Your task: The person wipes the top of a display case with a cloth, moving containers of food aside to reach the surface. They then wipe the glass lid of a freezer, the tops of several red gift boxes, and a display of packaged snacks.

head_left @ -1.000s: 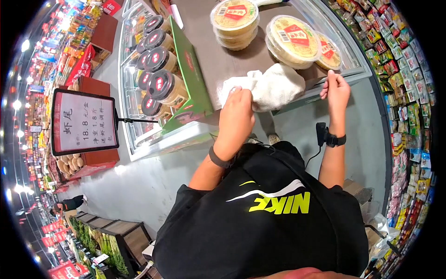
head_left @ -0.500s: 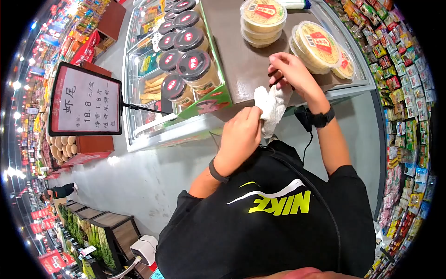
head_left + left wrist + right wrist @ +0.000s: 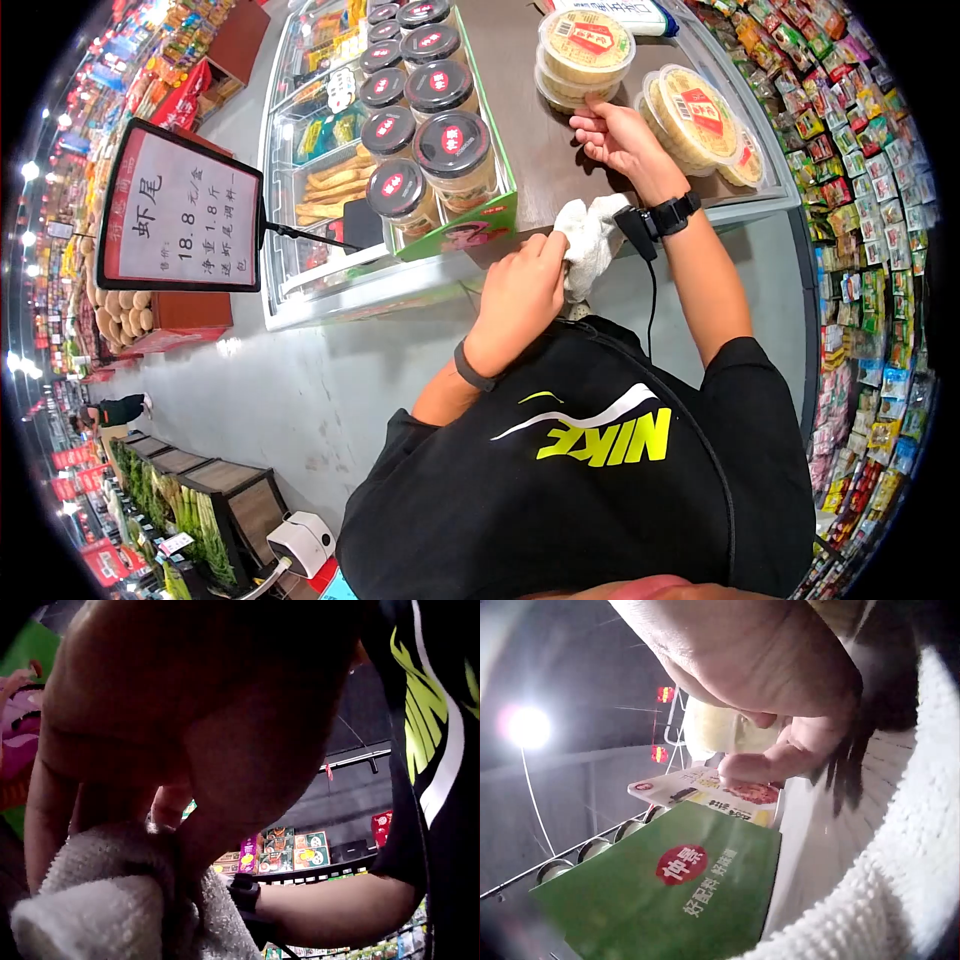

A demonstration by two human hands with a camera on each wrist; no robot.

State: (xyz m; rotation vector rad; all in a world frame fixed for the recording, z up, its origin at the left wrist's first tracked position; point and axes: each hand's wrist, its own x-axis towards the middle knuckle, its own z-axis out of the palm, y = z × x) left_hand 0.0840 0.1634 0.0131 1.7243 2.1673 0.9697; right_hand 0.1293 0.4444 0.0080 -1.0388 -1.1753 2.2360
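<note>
My left hand [image 3: 522, 295] grips a bunched white cloth [image 3: 590, 245] at the front edge of the brown counter top [image 3: 545, 170]. In the left wrist view the cloth [image 3: 97, 911] comes out below the curled fingers. My right hand [image 3: 625, 140] is stretched out over the counter, palm partly turned up and fingers loosely bent. Its fingertips are right at the near side of a stack of round clear tubs [image 3: 585, 55] with yellow lids and red labels. In the right wrist view, thumb and fingers [image 3: 757, 765] show nothing held between them.
To the right leans a second group of round tubs [image 3: 700, 125]. Black-lidded jars [image 3: 450, 150] stand behind a green card barrier [image 3: 480, 215] on the left. A white packet [image 3: 625, 15] lies at the back. A price sign [image 3: 180, 210] sticks out far left.
The cloth, spread on the counter before, is now bunched in my left hand at the front edge. My right hand has moved from the right-hand tubs, past the cloth, to the left stack.
</note>
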